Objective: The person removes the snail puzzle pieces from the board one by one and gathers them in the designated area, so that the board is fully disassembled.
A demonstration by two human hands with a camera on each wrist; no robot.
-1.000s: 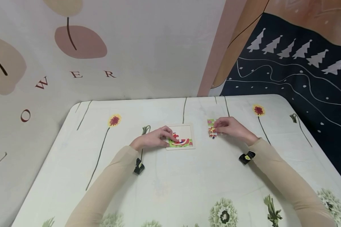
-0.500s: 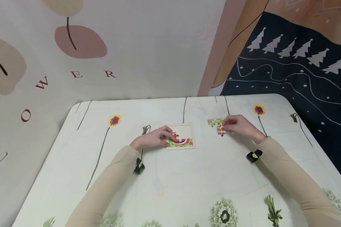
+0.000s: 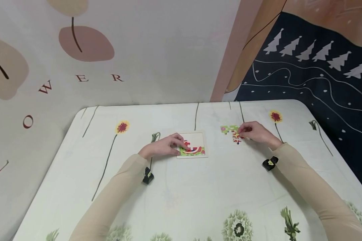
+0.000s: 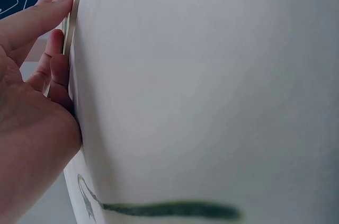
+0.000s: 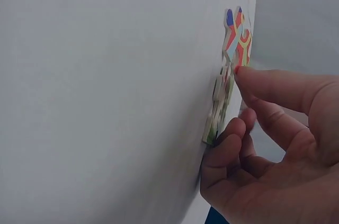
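White cloth (image 3: 199, 194) lies flat under the things I am busy with. The tray (image 3: 193, 137) sits on it, with set pieces (image 3: 196, 151) along its low side, from about 4 to 8 o'clock, and a plain pale patch up at 12. My left hand (image 3: 166, 146) is at the tray's 9 o'clock side. One finger reaches over the set pieces, my thumb is near the rim, and those two are a bit spread.

Out past the tray, at nearly 3 o'clock, is the red piece (image 3: 237, 136). The green bits (image 3: 229, 129) are just beside it, at its 11 o'clock; I cannot tell if they touch. My right hand (image 3: 256, 132) is at 3 o'clock from the red piece. My thumb and a finger look like they pinch its edge, and my other fingers are bent.

I only have a little edge, so the red piece could slip if I squeeze it crooked. If I drag it toward 11, it could bump the green bits out of line. If my left finger pushes too hard, a set piece might pop up or the tray might slide. A wrinkle in the cloth could catch a knob too.
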